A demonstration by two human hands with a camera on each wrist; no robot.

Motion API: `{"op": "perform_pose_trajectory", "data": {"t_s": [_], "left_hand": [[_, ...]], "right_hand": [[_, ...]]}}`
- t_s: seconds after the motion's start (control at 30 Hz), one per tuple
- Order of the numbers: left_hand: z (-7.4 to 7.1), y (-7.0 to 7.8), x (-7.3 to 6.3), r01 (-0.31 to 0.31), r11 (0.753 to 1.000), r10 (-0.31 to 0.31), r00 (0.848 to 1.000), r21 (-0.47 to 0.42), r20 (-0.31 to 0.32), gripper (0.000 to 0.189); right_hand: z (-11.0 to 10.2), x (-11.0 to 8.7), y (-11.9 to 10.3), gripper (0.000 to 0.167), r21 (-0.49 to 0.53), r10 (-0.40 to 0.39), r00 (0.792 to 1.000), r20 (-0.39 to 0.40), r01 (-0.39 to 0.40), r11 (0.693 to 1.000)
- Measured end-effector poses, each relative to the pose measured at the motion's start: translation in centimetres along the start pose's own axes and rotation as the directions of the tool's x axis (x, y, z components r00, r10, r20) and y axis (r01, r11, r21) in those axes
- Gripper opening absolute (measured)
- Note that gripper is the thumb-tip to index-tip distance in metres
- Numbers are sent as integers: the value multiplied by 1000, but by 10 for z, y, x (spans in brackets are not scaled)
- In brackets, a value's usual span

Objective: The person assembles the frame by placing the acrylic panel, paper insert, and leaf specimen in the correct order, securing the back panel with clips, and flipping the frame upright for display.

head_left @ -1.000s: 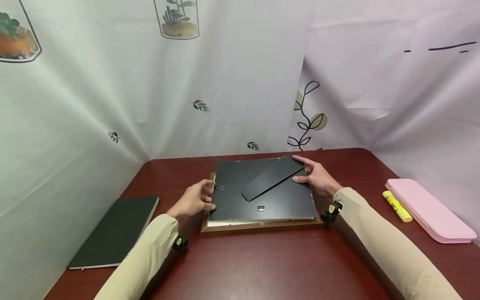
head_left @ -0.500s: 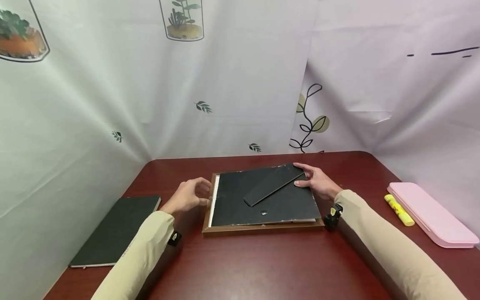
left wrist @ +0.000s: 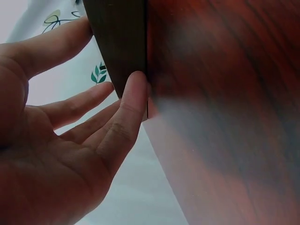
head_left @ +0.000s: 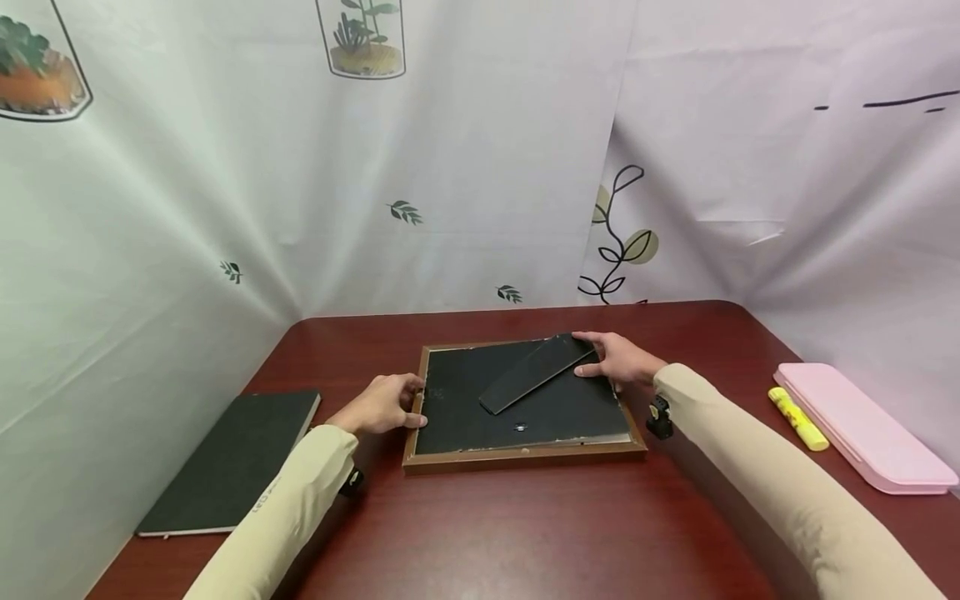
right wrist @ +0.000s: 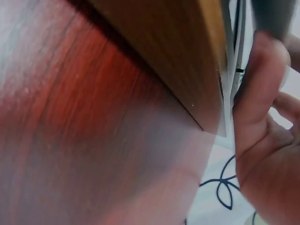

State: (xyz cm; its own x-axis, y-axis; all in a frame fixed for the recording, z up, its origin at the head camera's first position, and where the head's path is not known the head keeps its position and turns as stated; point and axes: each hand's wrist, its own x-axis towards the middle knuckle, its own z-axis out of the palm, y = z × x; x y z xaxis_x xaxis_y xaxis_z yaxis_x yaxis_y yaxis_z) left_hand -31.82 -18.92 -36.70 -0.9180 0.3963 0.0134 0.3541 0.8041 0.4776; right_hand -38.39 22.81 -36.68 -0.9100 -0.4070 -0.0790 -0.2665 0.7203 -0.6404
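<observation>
A brown wooden picture frame (head_left: 525, 455) lies face down on the table in the head view. Its black backing board (head_left: 457, 408) sits within the left side, while the right part stands slightly proud, with a pale strip showing at the front right corner. A folded stand leg (head_left: 534, 375) runs diagonally across the board. My left hand (head_left: 380, 405) holds the frame's left side, thumb over the edge and fingers along the outer wall (left wrist: 119, 42). At the far right, my right hand (head_left: 621, 358) grips the board around the stand leg's wide end, with some fingertips hidden.
A dark notebook (head_left: 232, 462) lies at the table's left edge. On the right are a yellow marker (head_left: 798, 419) and a pink case (head_left: 870, 429). A printed white curtain (head_left: 465, 167) hangs behind the dark red table (head_left: 525, 525).
The backing board has come down and shifted left into the frame. My left hand let go of its edge, drew away, then came back onto the frame's side. My right hand moved left with the board.
</observation>
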Motion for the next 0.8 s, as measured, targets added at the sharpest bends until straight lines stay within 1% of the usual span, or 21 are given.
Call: {"op": "perform_pose_trajectory", "data": {"t_s": [0.07, 0.13, 0.27, 0.33, 0.4, 0.53, 0.57, 0.67, 0.8], "left_hand": [[-1, 2, 0, -8, 1000, 8, 1000, 10, 9, 59], [-1, 4, 0, 0, 1000, 0, 1000, 15, 15, 59], [-1, 6, 0, -4, 997, 1, 999, 75, 33, 55], [-1, 7, 0, -10, 994, 5, 999, 110, 42, 53], [-1, 9, 0, -16, 991, 9, 999, 134, 47, 52], [0, 9, -2, -11, 990, 5, 999, 143, 45, 51], [-1, 9, -3, -8, 990, 2, 999, 140, 45, 51], [0, 10, -3, -3, 991, -2, 999, 135, 43, 51], [0, 11, -3, -2, 992, -4, 999, 128, 50, 50]], "right_hand": [[0, -1, -2, 84, -51, 10, 1000, 12, -10, 999], [1, -1, -4, 85, -102, 14, 1000, 17, -12, 995], [0, 1, -8, 84, -205, 35, 999, 34, -27, 978], [1, 3, -11, 82, -269, 52, 998, 42, -38, 962], [1, 4, -14, 80, -354, 52, 997, 50, -31, 935], [2, 7, -19, 79, -470, 73, 996, 60, -36, 882], [2, 8, -20, 79, -484, 78, 995, 65, -37, 874], [1, 8, -21, 79, -464, 107, 991, 82, -57, 884], [-3, 2, -17, 76, -390, 125, 986, 113, -72, 918]]}}
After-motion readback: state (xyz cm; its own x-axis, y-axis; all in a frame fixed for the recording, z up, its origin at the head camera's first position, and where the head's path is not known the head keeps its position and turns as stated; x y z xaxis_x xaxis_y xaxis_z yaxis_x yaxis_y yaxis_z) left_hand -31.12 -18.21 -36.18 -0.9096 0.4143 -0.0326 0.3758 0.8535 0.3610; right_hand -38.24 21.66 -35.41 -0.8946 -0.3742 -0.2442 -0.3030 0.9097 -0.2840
